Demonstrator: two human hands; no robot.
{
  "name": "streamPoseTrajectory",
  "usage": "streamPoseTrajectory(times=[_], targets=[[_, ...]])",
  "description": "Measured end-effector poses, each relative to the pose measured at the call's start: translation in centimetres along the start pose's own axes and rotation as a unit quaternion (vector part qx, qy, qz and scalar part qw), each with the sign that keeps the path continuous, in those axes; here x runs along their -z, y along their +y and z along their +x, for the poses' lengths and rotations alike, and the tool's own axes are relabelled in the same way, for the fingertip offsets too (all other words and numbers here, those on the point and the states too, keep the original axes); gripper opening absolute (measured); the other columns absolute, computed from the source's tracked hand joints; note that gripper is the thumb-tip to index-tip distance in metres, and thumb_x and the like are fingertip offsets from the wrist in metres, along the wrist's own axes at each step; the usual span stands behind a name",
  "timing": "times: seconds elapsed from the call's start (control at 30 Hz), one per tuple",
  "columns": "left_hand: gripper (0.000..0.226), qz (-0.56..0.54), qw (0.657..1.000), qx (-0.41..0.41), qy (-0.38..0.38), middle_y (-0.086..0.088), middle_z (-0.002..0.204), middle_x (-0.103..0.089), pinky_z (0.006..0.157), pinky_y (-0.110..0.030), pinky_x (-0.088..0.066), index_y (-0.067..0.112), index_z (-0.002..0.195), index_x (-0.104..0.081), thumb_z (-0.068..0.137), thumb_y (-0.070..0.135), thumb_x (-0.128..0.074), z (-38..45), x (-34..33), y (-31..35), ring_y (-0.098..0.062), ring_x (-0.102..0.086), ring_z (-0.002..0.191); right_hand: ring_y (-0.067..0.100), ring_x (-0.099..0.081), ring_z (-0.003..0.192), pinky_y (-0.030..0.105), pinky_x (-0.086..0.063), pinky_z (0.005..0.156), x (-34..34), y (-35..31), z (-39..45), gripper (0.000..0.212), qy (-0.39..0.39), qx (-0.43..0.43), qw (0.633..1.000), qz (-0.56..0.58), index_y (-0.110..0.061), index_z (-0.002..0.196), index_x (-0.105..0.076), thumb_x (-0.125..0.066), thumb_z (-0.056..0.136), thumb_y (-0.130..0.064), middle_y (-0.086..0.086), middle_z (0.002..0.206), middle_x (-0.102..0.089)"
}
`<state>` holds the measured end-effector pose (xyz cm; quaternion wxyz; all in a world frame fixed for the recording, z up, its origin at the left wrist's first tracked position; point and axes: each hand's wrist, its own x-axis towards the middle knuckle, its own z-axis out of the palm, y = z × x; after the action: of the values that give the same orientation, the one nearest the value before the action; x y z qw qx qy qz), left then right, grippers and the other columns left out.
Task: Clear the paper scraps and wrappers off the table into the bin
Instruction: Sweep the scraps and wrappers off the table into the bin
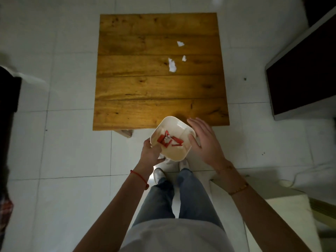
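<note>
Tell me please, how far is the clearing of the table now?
Mostly done. The bin already holds red wrappers and some white paper. The left hand grips the bin at the table's near edge; the right hand is open beside it. Left to clear: three white paper scraps on the far right part of the table.

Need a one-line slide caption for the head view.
Left hand holds the white bin of red wrappers at the table edge; right hand open beside it; three paper scraps remain.

Table (145,84): three paper scraps (172,65) on right half. Bin (174,124) at near edge, wrappers (168,140) inside.
</note>
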<state>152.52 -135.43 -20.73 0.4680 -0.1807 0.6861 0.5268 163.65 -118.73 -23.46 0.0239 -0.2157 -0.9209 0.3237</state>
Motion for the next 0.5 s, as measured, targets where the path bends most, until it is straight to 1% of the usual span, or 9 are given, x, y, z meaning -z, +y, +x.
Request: streamPoseTrajectory(times=[0.03,0.07,0.1,0.17,0.23,0.3,0.33,0.4,0.5], targets=[[0.030,0.002,1.000,0.004,-0.007,-0.018,0.113,-0.059,0.076,-0.044,-0.057,0.013,0.111,-0.053,0.087,-0.001,-0.044,-0.6,-0.4,0.4,-0.045,-0.050,0.125,0.008,-0.025,0.144,0.018,-0.012,0.114,0.9,0.1,-0.5,0.048,0.007,-0.007,1.000,0.000,-0.019,0.147,-0.042,-0.040,0.101,-0.035,-0.001,0.152,-0.043],[0.027,0.004,1.000,0.006,-0.013,-0.012,0.106,-0.060,0.080,-0.046,-0.056,0.018,0.104,-0.054,0.087,-0.001,-0.045,-1.2,-0.9,0.8,-0.043,-0.052,0.123,0.005,-0.024,0.143,0.017,-0.011,0.113,1.8,0.2,-1.0,0.048,0.013,-0.013,1.000,0.000,-0.019,0.147,-0.042,-0.041,0.101,-0.034,-0.001,0.152,-0.043],[0.027,0.008,1.000,0.005,-0.019,-0.006,0.099,-0.059,0.080,-0.047,-0.057,0.023,0.096,-0.053,0.087,-0.001,-0.046,-1.8,-1.5,1.2,-0.040,-0.054,0.119,0.003,-0.023,0.141,0.018,-0.011,0.114,2.7,0.4,-1.5,0.048,0.020,-0.019,1.000,0.001,-0.019,0.147,-0.041,-0.042,0.101,-0.033,-0.001,0.152,-0.043],[0.031,0.015,0.999,-0.002,-0.030,-0.001,0.093,-0.058,0.071,-0.040,-0.058,0.028,0.089,-0.052,0.087,-0.002,-0.046,-2.7,-2.8,2.1,-0.035,-0.055,0.111,0.006,-0.024,0.142,0.023,-0.012,0.115,4.5,0.9,-2.2,0.048,0.034,-0.032,0.999,0.002,-0.019,0.148,-0.041,-0.043,0.101,-0.032,0.000,0.152,-0.043],[0.032,0.023,0.999,-0.012,-0.039,0.001,0.095,-0.057,0.065,-0.036,-0.056,0.030,0.089,-0.052,0.088,-0.002,-0.046,-3.4,-4.3,2.7,-0.033,-0.054,0.110,0.014,-0.029,0.144,0.025,-0.012,0.115,6.2,1.7,-2.6,0.048,0.039,-0.038,0.999,-0.002,-0.017,0.148,-0.041,-0.045,0.102,-0.031,0.001,0.152,-0.044],[0.033,0.031,0.998,-0.013,-0.048,-0.001,0.103,-0.059,0.067,-0.037,-0.057,0.029,0.099,-0.054,0.088,-0.001,-0.048,-3.7,-6.0,3.2,-0.035,-0.054,0.117,0.018,-0.030,0.145,0.026,-0.014,0.117,8.0,2.9,-2.7,0.047,0.042,-0.045,0.998,0.001,-0.016,0.147,-0.042,-0.048,0.102,-0.028,0.001,0.153,-0.043],[0.036,0.035,0.998,-0.010,-0.047,-0.005,0.113,-0.059,0.068,-0.038,-0.057,0.026,0.111,-0.054,0.088,-0.001,-0.048,-3.8,-6.9,3.5,-0.036,-0.052,0.120,0.018,-0.030,0.145,0.029,-0.017,0.118,8.9,3.6,-2.6,0.047,0.043,-0.047,0.998,0.005,-0.017,0.148,-0.042,-0.049,0.102,-0.027,0.001,0.153,-0.043],[0.050,0.041,0.998,-0.005,-0.038,-0.013,0.133,-0.051,0.067,-0.037,-0.057,0.017,0.134,-0.045,0.087,-0.002,-0.047,-3.9,-9.2,4.0,-0.037,-0.050,0.125,0.017,-0.031,0.145,0.035,-0.023,0.120,11.0,5.1,-2.4,0.048,0.043,-0.047,0.998,0.010,-0.017,0.148,-0.041,-0.048,0.102,-0.028,-0.001,0.153,-0.042],[0.055,0.046,0.998,-0.011,-0.028,-0.017,0.138,-0.047,0.065,-0.035,-0.058,0.013,0.139,-0.040,0.087,-0.001,-0.047,-4.2,-13.3,4.8,-0.038,-0.051,0.124,0.016,-0.033,0.143,0.039,-0.028,0.120,14.6,7.9,-1.6,0.047,0.032,-0.037,0.999,0.013,-0.018,0.148,-0.041,-0.045,0.103,-0.031,-0.001,0.152,-0.043]])
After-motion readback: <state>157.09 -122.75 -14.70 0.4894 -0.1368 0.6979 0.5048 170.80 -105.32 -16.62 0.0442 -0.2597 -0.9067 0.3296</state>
